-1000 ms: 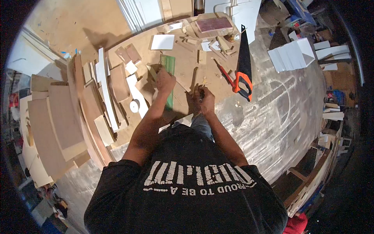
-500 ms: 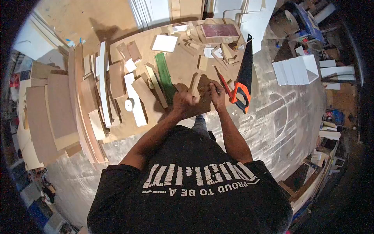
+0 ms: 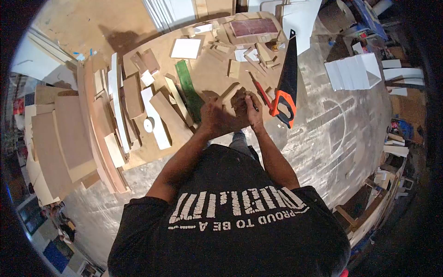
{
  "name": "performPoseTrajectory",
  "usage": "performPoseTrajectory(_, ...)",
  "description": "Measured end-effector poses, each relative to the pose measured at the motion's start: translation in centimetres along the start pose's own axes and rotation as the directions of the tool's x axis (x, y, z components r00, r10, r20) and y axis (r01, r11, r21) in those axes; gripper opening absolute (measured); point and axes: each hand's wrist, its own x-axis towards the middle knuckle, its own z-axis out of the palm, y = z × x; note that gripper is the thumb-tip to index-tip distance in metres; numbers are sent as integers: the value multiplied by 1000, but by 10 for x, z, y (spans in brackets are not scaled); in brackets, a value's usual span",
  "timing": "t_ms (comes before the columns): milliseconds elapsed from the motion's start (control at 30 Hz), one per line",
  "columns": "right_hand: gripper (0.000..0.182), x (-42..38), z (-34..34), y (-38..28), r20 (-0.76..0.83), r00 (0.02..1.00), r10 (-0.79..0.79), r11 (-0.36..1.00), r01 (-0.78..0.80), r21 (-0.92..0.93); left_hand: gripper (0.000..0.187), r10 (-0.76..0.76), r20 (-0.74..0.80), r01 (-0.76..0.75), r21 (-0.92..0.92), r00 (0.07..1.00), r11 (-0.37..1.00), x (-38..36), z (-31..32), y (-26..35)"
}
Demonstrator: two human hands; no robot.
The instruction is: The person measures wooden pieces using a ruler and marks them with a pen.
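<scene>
My right hand (image 3: 254,112) is closed on a crumpled dark brown piece (image 3: 239,102) at the front edge of the workbench; its material cannot be told. My left hand (image 3: 212,115) rests low over the board, with at least one finger stretched forward and the others partly hidden. Just ahead of it lies a short pale wood strip (image 3: 230,93). Left of that hand is a green strip (image 3: 186,81). Beside my right hand lie a long red tool (image 3: 261,91) and a handsaw (image 3: 287,78) with an orange and black handle.
Wood offcuts and a white sheet (image 3: 185,48) cover parts of the workbench (image 3: 138,159). Long boards (image 3: 92,120) lean along its left side. At the back is a dark red block (image 3: 253,27). White panels (image 3: 353,72) stand on the floor at right.
The view has shifted slightly. My left hand has moved back from the pale strip and its fingers have loosened. The brown piece in my right hand now shows more clearly.
</scene>
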Motion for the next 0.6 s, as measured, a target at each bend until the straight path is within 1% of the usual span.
performPoseTrajectory(100,25,-2,-13,4,45,999,22,999,-21,-27,19,35,-29,-34,35,999,999,16,0,-15)
performPoseTrajectory(133,24,-5,-15,4,60,997,38,999,-36,-28,19,76,-18,-75,39,997,996,21,1,-23)
performPoseTrajectory(200,21,-8,-18,2,51,992,118,990,-121,69,19,155,1,-155,50,988,987,31,0,-36)
performPoseTrajectory(233,20,-8,-18,0,50,986,158,980,-163,117,20,187,-18,-186,29,982,982,34,-2,-40)
performPoseTrajectory(300,16,-5,-19,-3,66,987,144,981,-151,118,23,248,-53,-249,-14,967,968,38,-4,-47)
performPoseTrajectory(400,14,1,-19,-2,64,992,109,985,-117,129,22,296,-69,-298,-15,953,955,42,-5,-53)
performPoseTrajectory(433,13,3,-18,-1,60,994,95,985,-102,135,21,282,-57,-283,-16,958,959,42,-6,-53)
performPoseTrajectory(500,15,5,-15,0,25,999,20,992,-23,121,20,251,-34,-252,-18,967,968,38,-6,-56)
performPoseTrajectory(533,16,5,-13,1,9,1000,-17,994,16,113,21,271,-40,-272,3,962,962,34,-4,-58)
performPoseTrajectory(600,17,5,-8,0,39,999,31,994,-35,99,23,313,-52,-311,48,948,949,25,3,-65)
